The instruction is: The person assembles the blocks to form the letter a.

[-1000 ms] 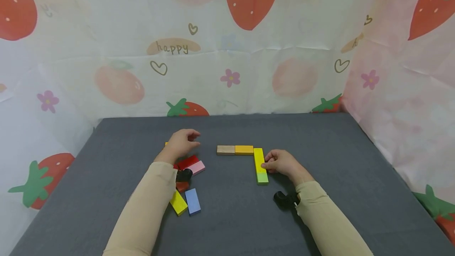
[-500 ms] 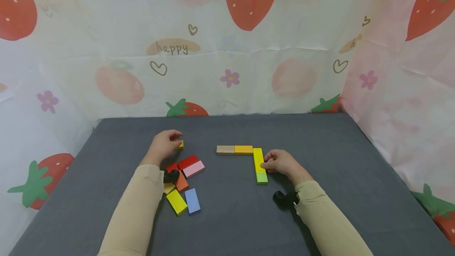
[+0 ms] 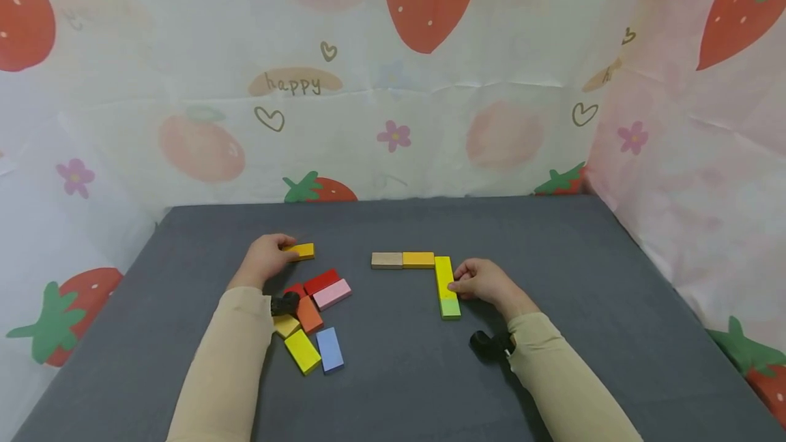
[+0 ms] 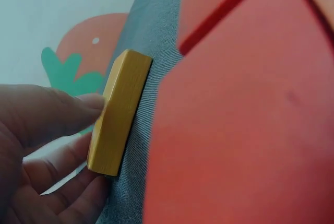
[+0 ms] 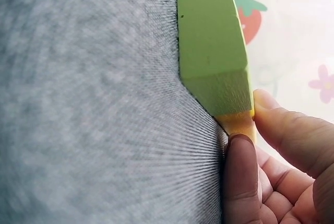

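At the back left of the table, my left hand (image 3: 265, 259) holds a yellow-orange wooden block (image 3: 302, 252) between thumb and fingers. In the left wrist view the thumb presses one side of that block (image 4: 121, 114), and the fingers lie under its near end. My right hand (image 3: 488, 284) pinches the edge of a long yellow block (image 3: 445, 277) with thumb and index finger. A light green block (image 3: 450, 308) touches the yellow one's near end; it fills much of the right wrist view. From the yellow block's far end, an orange block (image 3: 418, 260) and a natural wood block (image 3: 387, 261) run left.
Near my left forearm lies a loose group: red (image 3: 322, 282), pink (image 3: 332, 294), orange-red (image 3: 310, 314), dull yellow (image 3: 285, 325), bright yellow (image 3: 303, 352) and blue (image 3: 330, 350) blocks. A dark grey cloth (image 3: 393, 387) covers the table. Strawberry-print curtains (image 3: 393, 87) surround it.
My left hand has moved left and slightly nearer, reaching the yellow-orange block and taking hold of it. More of the loose blocks show now. My right hand stays at the yellow block.
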Demonstrator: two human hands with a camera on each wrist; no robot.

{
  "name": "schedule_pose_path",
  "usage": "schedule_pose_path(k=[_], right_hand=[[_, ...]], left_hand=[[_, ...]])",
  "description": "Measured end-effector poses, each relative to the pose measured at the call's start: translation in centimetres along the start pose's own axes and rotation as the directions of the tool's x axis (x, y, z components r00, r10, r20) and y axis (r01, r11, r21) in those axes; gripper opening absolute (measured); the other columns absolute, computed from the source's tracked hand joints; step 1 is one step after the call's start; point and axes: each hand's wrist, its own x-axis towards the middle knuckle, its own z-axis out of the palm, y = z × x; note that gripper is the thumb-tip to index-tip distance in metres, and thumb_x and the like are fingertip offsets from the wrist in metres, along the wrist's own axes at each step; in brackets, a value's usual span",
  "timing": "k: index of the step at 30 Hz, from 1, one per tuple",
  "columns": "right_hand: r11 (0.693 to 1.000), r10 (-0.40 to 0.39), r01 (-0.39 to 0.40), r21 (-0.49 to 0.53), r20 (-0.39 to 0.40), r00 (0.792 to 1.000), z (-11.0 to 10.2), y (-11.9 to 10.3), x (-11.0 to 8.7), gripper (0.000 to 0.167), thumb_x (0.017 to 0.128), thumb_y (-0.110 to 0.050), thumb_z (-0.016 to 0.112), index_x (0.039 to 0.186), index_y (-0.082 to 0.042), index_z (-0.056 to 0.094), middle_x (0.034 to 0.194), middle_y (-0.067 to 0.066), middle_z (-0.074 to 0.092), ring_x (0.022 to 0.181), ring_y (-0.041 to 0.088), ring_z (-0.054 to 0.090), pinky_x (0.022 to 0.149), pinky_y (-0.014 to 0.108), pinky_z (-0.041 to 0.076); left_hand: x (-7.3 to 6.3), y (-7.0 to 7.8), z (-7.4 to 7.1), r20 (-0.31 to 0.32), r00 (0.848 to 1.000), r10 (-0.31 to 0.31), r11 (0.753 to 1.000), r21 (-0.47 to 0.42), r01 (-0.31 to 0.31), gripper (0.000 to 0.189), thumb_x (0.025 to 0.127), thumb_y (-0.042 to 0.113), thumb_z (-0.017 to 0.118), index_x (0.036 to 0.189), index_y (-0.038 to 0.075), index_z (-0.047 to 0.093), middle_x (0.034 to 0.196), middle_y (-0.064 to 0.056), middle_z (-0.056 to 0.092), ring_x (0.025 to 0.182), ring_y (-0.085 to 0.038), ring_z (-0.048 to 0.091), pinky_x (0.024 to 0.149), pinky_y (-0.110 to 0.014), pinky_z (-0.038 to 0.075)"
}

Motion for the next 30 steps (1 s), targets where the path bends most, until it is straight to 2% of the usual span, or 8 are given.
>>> schedule_pose_path(k=[6, 15, 30], right_hand=[[1.000, 0.000, 0.000, 0.008, 0.004, 1.000, 0.06, -0.09, -0.14, 0.023, 0.076, -0.018, 0.074, 0.089, -0.006, 0.059, 0.074, 0.006, 0.056, 0.071, 0.019, 0.056, 0.064, 0.027, 0.050], [1.000, 0.005, -0.005, -0.004, -0.002, 1.000, 0.01, -0.07, -0.17, 0.022, 0.077, -0.017, 0.074, 0.088, -0.006, 0.059, 0.075, 0.006, 0.056, 0.071, 0.019, 0.056, 0.064, 0.028, 0.049], [1.000, -0.001, 0.001, -0.011, -0.001, 1.000, -0.10, -0.22, -0.27, 0.023, 0.076, -0.019, 0.074, 0.089, -0.006, 0.059, 0.074, 0.006, 0.056, 0.070, 0.018, 0.055, 0.063, 0.027, 0.049]], left_hand=[[-0.13, 0.16, -0.18, 0.045, 0.997, -0.055, 0.998, 0.007, 0.054, 0.042, 0.090, 0.021, 0.057, 0.127, 0.002, 0.052, 0.127, -0.020, 0.050, 0.111, -0.034, 0.045, 0.097, -0.047, 0.036], [0.12, 0.51, -0.13, 0.038, 0.999, -0.034, 0.997, 0.075, 0.031, 0.040, 0.089, 0.018, 0.058, 0.124, 0.000, 0.054, 0.123, -0.021, 0.052, 0.105, -0.033, 0.048, 0.095, -0.047, 0.038], [0.13, 0.44, -0.01, -0.019, 1.000, 0.005, 0.997, 0.080, -0.003, 0.032, 0.084, 0.016, 0.064, 0.111, 0.001, 0.058, 0.111, -0.020, 0.057, 0.096, -0.031, 0.051, 0.090, -0.046, 0.041]])
